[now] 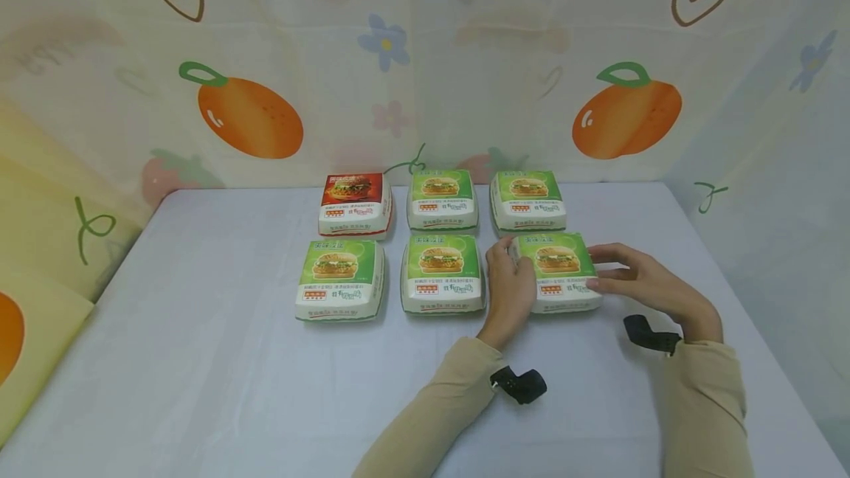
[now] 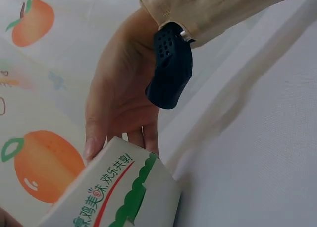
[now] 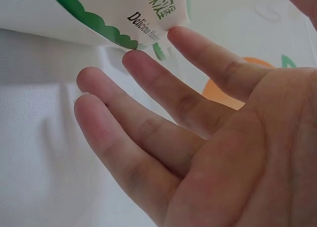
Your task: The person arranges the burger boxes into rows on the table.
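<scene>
In the head view a green-and-white burger box point(image 1: 556, 271) sits at the front right of two rows of boxes. My left hand point(image 1: 510, 282) holds its left side, the thumb by the top edge. In the left wrist view the thumb and fingers of that hand lie on either side of the box's point(image 2: 116, 187) corner. At the box's right side is my right hand point(image 1: 647, 286), its thumb near the front corner. Its fingers point(image 3: 148, 128) extend fairly straight in the right wrist view, and fingertips touch the box's point(image 3: 158, 14) edge.
Left of the held box stand two green burger boxes point(image 1: 443, 275) point(image 1: 340, 280). Behind are a red box point(image 1: 355, 205) and two more green ones point(image 1: 442, 200) point(image 1: 527, 201). All rest on a white-covered table point(image 1: 219, 360) against a fruit-patterned cloth point(image 1: 432, 94).
</scene>
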A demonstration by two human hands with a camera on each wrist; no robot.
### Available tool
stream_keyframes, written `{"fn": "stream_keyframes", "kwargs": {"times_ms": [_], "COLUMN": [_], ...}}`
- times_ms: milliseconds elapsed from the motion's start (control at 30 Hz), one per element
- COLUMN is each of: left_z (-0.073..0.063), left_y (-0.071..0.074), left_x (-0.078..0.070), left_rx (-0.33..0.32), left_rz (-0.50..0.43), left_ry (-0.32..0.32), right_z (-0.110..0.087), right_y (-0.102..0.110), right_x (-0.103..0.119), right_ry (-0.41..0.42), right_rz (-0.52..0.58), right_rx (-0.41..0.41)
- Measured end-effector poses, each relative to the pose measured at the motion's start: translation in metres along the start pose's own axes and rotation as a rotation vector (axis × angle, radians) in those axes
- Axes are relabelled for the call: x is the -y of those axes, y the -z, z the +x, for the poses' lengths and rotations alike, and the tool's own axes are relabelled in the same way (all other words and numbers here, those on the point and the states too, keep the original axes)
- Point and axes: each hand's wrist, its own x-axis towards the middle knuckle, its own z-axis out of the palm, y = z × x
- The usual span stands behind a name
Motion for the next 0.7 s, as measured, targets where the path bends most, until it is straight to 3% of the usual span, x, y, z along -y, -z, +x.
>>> {"fn": "stream_keyframes", "kwargs": {"times_ms": [67, 300, 567, 700], "left_z": [-0.002, -0.008, -0.004, -0.004], "left_y": [0.001, 0.009, 0.013, 0.013], "left_x": [-0.002, -0.012, -0.012, -0.014], "left_rx": [0.035, 0.146, 0.165, 0.135], "left_rz": [0.049, 0.356, 0.336, 0.339], "left_ry": [-0.009, -0.042, -0.027, -0.029], "right_z": [-0.001, -0.002, 0.001, 0.002], "right_y": [0.0, -0.001, -0.004, -0.005], "right_x": [0.0, 0.002, 0.007, 0.008], "right_ry": [0.004, -0.004, -0.007, 0.001], "right_rz": [0.0, 0.01, 0.02, 0.02], "right_rx": [0.001, 0.001, 0.005, 0.007]}}
